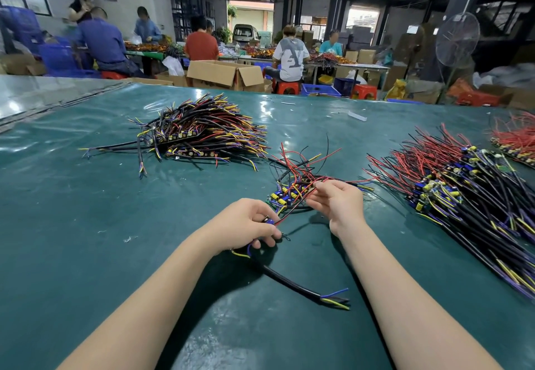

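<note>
Bare green mat [86,225] open across near-left and front edge; black cable [292,281] slants across centre front; wired-board heap [202,132] blocks far left, larger heap [463,196] crowds right, small bundle [292,189] between them

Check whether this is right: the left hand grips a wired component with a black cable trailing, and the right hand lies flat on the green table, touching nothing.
Wrong on the right hand: the head view shows it pinching wires of the small wire bundle, not lying flat. The left hand does grip the wired component, its black cable trailing.
</note>
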Demonstrator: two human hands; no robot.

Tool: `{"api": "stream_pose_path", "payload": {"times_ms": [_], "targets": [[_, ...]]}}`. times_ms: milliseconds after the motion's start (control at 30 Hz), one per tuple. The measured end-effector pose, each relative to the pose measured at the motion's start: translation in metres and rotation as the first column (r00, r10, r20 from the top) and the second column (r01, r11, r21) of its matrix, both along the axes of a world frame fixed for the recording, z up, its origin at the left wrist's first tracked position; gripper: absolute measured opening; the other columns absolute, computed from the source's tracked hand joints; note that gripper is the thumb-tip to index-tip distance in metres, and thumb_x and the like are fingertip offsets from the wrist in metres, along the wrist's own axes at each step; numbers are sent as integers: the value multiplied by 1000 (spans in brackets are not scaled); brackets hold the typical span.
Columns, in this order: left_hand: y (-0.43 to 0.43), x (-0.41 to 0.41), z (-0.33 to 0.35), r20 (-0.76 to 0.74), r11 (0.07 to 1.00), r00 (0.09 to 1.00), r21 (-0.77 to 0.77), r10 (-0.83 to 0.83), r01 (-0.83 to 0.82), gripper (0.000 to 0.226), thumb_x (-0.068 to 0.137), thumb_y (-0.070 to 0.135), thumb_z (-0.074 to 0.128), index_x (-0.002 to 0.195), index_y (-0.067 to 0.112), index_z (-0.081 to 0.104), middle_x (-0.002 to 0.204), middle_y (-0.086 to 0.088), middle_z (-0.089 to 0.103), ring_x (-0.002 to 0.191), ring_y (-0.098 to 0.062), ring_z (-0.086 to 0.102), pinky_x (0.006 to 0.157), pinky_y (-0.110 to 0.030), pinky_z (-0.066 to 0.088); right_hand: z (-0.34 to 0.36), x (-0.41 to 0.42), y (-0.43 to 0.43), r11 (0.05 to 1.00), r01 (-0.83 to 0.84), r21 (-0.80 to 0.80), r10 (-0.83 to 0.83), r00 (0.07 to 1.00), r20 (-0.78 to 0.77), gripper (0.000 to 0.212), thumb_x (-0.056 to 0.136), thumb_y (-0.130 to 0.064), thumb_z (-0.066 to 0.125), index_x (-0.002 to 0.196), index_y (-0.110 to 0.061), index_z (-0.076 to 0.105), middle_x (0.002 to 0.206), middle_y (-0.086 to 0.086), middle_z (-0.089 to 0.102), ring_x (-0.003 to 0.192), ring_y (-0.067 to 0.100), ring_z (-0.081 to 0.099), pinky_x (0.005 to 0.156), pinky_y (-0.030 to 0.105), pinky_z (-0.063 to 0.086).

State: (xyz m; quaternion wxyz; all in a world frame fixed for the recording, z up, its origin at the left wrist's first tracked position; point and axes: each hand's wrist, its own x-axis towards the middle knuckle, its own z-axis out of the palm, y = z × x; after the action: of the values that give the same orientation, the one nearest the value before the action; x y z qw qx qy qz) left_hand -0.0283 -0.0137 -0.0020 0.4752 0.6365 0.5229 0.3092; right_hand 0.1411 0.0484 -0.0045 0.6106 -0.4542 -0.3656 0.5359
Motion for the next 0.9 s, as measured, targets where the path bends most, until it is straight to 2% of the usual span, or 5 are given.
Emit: {"api": "stream_pose_path", "payload": {"times_ms": [433, 567, 700, 767, 900], "targets": [[-3, -9, 5, 83, 994, 995, -83, -64, 70, 15, 86, -6, 53, 84, 8, 57, 67, 1, 71, 53, -7, 60, 42, -14, 39, -2, 6, 4, 997, 58, 60, -60, 997, 40, 24, 85, 11, 51, 68, -4, 54, 39, -1, 56, 35, 8, 55, 40, 19, 50], [-3, -10, 5, 84, 993, 994, -88, -65, 72, 15, 86, -6, 53, 85, 9, 58, 69, 0, 71, 54, -8, 61, 43, -15, 39, -5, 8, 3, 989, 75, 124, -93, 984, 153, 22, 84, 11, 53, 69, -3, 59, 53, 6, 57, 38, 5, 56, 42, 18, 50], [-1, -10, 5, 62, 997, 998, -69, -19, 23, 16, 84, -7, 55, 81, 9, 58, 64, 0, 70, 50, -8, 60, 39, -15, 36, -7, 4, 0, 911, 148, 386, -313, 855, 413, 13, 82, 4, 58, 78, 0, 69, 57, 4, 58, 46, 6, 56, 58, 27, 54], [1, -10, 6, 86, 997, 995, -63, 57, -51, 17, 82, -7, 53, 78, 9, 58, 61, -2, 69, 47, -8, 58, 37, -15, 33, -5, 2, -3, 898, 171, 404, -328, 874, 358, 20, 83, 5, 58, 70, -7, 67, 53, 1, 58, 46, 4, 56, 56, 25, 55], [4, -7, 4, 82, 980, 977, -15, 197, -196, 18, 81, 1, 50, 66, 12, 52, 50, 2, 63, 38, -6, 46, 35, -12, 24, 4, 3, -3, 975, 65, 213, -73, 997, 30, 24, 85, 11, 52, 70, -6, 58, 42, -4, 58, 39, 6, 57, 43, 18, 51]]}}
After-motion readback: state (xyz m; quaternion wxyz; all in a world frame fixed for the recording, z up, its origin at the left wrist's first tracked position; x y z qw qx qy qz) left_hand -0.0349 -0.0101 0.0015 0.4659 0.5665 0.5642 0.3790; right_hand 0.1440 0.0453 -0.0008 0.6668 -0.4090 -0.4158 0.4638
